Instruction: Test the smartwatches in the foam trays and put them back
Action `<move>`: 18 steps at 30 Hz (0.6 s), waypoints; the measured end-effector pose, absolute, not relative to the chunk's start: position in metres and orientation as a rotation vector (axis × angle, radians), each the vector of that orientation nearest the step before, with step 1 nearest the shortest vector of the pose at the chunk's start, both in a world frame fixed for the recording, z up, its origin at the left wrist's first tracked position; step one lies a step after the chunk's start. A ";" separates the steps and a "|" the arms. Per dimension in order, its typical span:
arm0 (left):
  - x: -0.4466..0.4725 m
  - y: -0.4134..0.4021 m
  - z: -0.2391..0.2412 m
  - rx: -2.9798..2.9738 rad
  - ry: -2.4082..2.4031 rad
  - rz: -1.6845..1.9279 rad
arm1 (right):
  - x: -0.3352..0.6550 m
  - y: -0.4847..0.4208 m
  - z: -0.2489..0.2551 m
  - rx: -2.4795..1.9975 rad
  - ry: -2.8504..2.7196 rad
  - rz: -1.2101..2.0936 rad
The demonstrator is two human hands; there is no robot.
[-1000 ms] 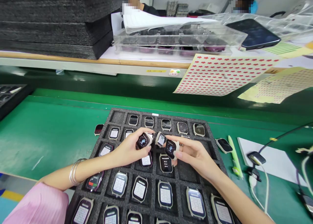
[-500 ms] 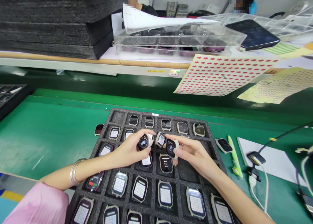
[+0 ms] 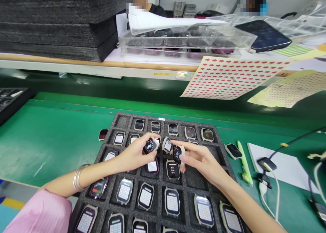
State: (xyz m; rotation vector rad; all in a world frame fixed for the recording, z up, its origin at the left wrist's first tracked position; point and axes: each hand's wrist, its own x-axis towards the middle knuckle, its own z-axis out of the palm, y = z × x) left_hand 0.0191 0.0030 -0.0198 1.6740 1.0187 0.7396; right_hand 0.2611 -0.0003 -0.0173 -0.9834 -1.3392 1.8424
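A black foam tray (image 3: 189, 182) with square pockets lies on the green belt and holds several strapless smartwatch bodies with lit screens. My left hand (image 3: 133, 155) is closed round one watch body (image 3: 149, 145) with a dark screen, held just above the tray's middle. My right hand (image 3: 198, 158) pinches a second watch body (image 3: 177, 154), tilted on edge. A third watch body (image 3: 167, 144) shows between the two hands. The pockets directly under my hands are partly hidden.
Loose watch bodies lie left (image 3: 103, 134) and right (image 3: 233, 150) of the tray, by a green pen (image 3: 243, 162). Cables and a white sheet (image 3: 282, 168) sit at right. Red sticker sheets (image 3: 229, 78), clear trays (image 3: 185, 39), a phone (image 3: 265, 34) and stacked foam (image 3: 58, 22) fill the shelf behind.
The watch in my right hand has turned more on edge and shifted slightly left. My left hand has tipped its watch a little. The tray has not moved.
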 end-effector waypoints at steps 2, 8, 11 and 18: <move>0.019 0.003 -0.020 1.690 1.021 0.734 | 0.261 0.000 -0.017 -0.988 -1.340 1.840; 0.018 0.003 -0.020 1.704 1.043 0.746 | 0.260 0.001 -0.018 -1.036 -1.343 1.835; 0.018 0.003 -0.020 1.708 1.062 0.759 | 0.260 0.001 -0.018 -1.046 -1.334 1.810; 0.017 0.003 -0.018 1.737 1.040 0.766 | 0.261 0.001 -0.019 -1.051 -1.335 1.793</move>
